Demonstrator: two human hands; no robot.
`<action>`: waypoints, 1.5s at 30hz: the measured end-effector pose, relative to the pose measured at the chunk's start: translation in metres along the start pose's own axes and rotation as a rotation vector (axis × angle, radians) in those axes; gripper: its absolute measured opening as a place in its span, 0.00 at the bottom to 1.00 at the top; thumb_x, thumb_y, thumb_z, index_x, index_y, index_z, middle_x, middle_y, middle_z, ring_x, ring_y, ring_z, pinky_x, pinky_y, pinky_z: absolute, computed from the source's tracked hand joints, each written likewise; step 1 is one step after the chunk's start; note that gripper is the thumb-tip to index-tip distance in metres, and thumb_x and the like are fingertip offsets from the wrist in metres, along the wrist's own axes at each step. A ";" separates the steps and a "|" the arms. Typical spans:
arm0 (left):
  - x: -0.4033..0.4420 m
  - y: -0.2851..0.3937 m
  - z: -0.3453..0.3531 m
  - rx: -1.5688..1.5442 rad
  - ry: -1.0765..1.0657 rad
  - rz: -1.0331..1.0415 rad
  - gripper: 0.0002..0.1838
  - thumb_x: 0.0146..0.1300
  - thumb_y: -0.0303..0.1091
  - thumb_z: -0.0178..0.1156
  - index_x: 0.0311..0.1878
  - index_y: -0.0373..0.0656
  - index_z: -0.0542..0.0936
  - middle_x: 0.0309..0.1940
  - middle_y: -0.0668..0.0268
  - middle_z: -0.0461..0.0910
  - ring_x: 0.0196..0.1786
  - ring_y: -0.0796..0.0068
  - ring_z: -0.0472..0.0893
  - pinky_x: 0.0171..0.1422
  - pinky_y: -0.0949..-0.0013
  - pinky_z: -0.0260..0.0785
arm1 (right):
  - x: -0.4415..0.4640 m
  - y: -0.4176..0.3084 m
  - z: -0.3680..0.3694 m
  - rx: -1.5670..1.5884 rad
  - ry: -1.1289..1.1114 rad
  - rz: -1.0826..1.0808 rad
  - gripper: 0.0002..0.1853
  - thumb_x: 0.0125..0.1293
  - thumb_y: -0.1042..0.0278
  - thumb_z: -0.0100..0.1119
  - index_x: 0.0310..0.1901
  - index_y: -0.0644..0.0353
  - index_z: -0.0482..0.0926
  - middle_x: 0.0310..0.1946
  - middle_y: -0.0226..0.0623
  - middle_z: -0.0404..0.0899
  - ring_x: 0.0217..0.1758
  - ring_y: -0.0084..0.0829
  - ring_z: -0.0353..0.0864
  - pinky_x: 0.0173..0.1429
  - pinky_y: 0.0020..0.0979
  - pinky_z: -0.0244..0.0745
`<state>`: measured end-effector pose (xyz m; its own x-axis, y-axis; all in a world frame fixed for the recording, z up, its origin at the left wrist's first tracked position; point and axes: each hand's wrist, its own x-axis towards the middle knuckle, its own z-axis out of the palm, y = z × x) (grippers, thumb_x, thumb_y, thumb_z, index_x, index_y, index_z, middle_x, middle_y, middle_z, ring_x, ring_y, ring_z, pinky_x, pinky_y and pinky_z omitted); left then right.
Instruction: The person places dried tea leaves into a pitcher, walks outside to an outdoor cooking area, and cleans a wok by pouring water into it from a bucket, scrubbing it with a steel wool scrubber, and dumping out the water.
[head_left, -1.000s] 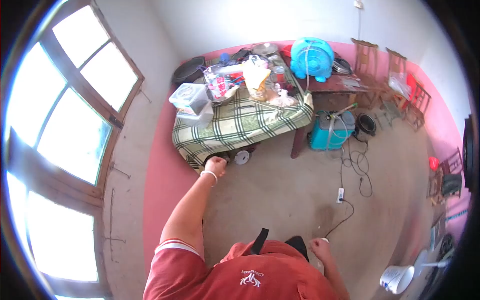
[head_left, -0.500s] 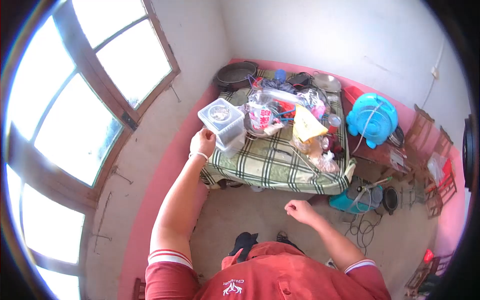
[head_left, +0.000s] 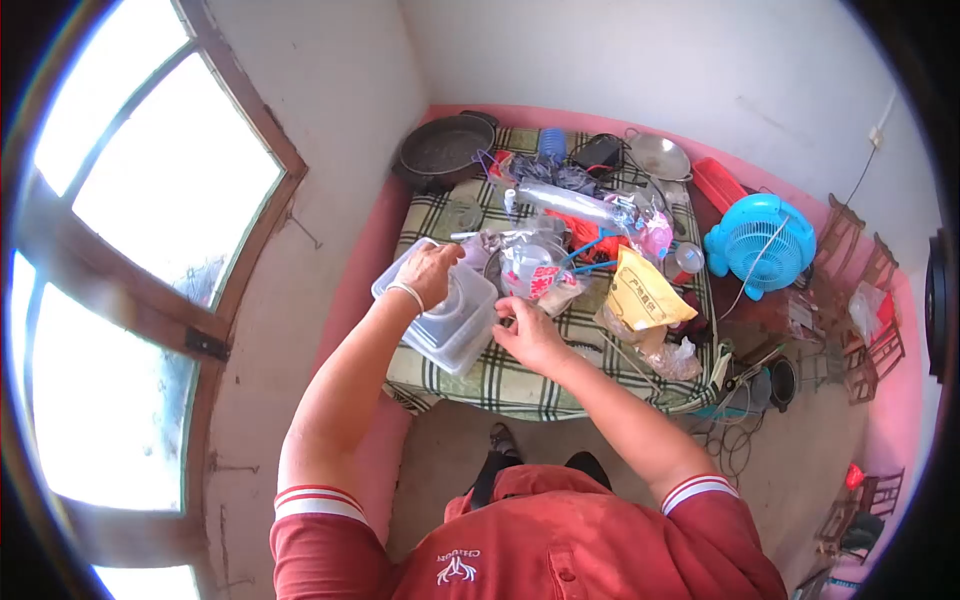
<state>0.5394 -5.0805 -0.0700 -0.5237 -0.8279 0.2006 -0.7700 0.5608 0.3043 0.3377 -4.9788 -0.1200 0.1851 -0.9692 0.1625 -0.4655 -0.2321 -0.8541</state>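
A translucent plastic box (head_left: 455,352) with a lid lies at the near left corner of a bed-like surface covered in checked cloth (head_left: 500,390). My left hand (head_left: 430,273) is over the box's top, fingers bent down; what they grip is hidden beneath them. Part of a round clear shape (head_left: 455,297) shows under that hand. At the box's right edge, my right hand (head_left: 532,335) has its fingers curled in, touching the rim. Right beside the box is a clear plastic bag with red print (head_left: 540,275).
A yellow packet (head_left: 645,292), a clear jar (head_left: 685,262) and a black pan (head_left: 447,145) lie on the cloth. To the right are a metal pan (head_left: 660,158), a blue fan (head_left: 762,245) and cables on the floor (head_left: 725,450). Windows line the left wall.
My left hand has moved from the box's near-left edge onto its top. My right hand has come up from above the floor to the box's right edge. The view has moved closer.
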 end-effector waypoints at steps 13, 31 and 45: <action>0.008 -0.015 -0.003 0.028 -0.113 0.209 0.13 0.43 0.24 0.54 0.36 0.43 0.75 0.35 0.62 0.74 0.46 0.59 0.73 0.51 0.60 0.65 | 0.059 0.021 0.029 -0.063 0.195 0.003 0.23 0.49 0.66 0.65 0.46 0.61 0.69 0.38 0.42 0.71 0.39 0.36 0.74 0.42 0.35 0.73; 0.031 -0.025 0.024 -0.150 0.066 0.224 0.08 0.40 0.36 0.50 0.21 0.41 0.71 0.21 0.60 0.72 0.32 0.57 0.70 0.40 0.60 0.64 | 0.062 0.023 0.036 0.081 0.165 0.014 0.22 0.47 0.67 0.64 0.43 0.62 0.68 0.34 0.45 0.68 0.39 0.42 0.68 0.46 0.39 0.67; 0.004 0.001 -0.040 -0.145 0.364 0.316 0.03 0.36 0.30 0.52 0.17 0.42 0.69 0.16 0.65 0.68 0.24 0.62 0.68 0.34 0.64 0.61 | 0.058 0.022 0.032 0.016 0.114 0.142 0.24 0.54 0.64 0.60 0.52 0.59 0.67 0.40 0.46 0.66 0.39 0.43 0.71 0.45 0.37 0.70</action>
<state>0.5514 -5.0833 -0.0314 -0.5420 -0.5804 0.6077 -0.5221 0.7993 0.2977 0.3661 -5.0371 -0.1453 0.0186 -0.9954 0.0935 -0.4662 -0.0913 -0.8800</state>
